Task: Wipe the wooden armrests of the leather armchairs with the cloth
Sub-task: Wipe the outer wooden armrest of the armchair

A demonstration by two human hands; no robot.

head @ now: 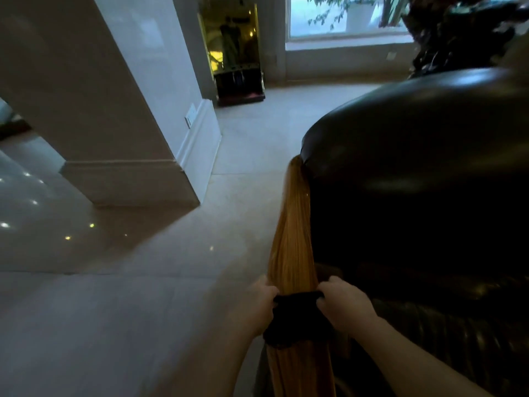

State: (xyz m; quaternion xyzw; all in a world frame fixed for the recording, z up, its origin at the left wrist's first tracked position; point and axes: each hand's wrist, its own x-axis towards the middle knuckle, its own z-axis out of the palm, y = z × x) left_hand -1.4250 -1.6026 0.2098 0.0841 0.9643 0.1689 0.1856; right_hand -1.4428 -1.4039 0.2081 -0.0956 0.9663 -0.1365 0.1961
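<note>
A long orange-brown wooden armrest (293, 239) runs away from me along the left side of a dark leather armchair (415, 173). A dark cloth (297, 319) is draped over the near part of the armrest. My left hand (257, 305) grips the cloth's left edge on the outer side of the wood. My right hand (343, 305) grips its right edge on the inner side, next to the leather. Both forearms reach in from the bottom of the view.
Pale polished floor tiles (128, 296) spread to the left of the chair. A white square column (114, 110) with a baseboard stands at the left. A gold mirrored cabinet (234, 53) and a window (343, 18) are at the back; a dark plant (458, 32) rises behind the chair.
</note>
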